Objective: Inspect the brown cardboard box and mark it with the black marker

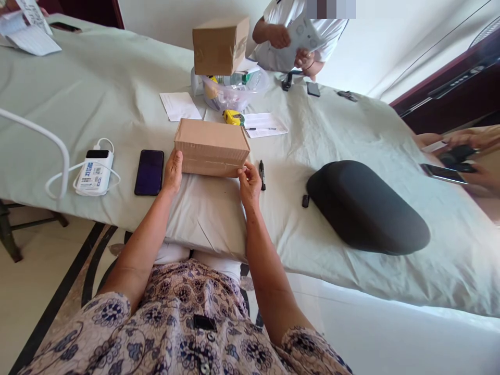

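A closed brown cardboard box lies on the pale green cloth of the table near its front edge. My left hand presses flat against the box's left end, fingers together. At the box's right front corner my right hand pinches the edge with curled fingers. The box sits between the two hands.
A black phone and a white power bank with a cable lie left of the box, a black pen just right. A black hard case sits at right. Behind stand a second box on a plastic tub, papers, a yellow tape measure. Another person stands at the far edge, other hands at right.
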Tool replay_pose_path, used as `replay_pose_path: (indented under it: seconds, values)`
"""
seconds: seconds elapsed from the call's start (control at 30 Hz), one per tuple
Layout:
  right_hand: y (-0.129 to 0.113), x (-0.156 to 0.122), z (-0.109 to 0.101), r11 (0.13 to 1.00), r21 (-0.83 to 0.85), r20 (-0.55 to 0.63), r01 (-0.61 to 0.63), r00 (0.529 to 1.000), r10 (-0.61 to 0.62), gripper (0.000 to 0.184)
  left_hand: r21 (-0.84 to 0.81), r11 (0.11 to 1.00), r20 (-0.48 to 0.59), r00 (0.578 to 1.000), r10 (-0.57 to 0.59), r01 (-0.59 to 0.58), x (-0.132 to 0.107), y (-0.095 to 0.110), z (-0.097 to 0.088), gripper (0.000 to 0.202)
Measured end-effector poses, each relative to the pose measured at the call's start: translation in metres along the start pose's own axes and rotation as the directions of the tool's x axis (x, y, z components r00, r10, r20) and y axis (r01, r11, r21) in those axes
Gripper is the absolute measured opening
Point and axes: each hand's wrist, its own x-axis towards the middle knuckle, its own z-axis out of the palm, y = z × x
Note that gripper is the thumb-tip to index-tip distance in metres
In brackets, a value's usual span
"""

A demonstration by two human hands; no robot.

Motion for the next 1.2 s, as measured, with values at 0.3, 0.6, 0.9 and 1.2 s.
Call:
replay_pose_path:
  seconds: [0.3,0.6,0.9,1.2]
  values:
    - [-0.001,-0.002,0.004,0.997,-0.074,0.072,0.01,0.997,-0.004,0.048,-0.038,0.999,-0.111,0.994,-0.02,0.015,-0.001,0.001,-0.001,0.079]
    - [-0.049,-0.013,-0.004,0.981,-0.191,0.394,-0.026,0.913,0.101,0.061,0.298,0.954,-0.205,0.974,0.096,-0.032,0.002,-0.016,-0.017,0.101]
    - [-0.051,-0.02,0.008,0.99,-0.142,0.294,0.001,0.955,0.041,0.06,0.146,0.989,-0.091,0.996,0.011,0.002,-0.006,-0.014,0.004,0.126]
    - [-0.051,-0.039,0.031,0.987,-0.109,0.369,0.117,0.927,-0.069,0.033,-0.03,0.992,0.113,0.986,-0.119,0.123,-0.04,0.009,0.043,0.119]
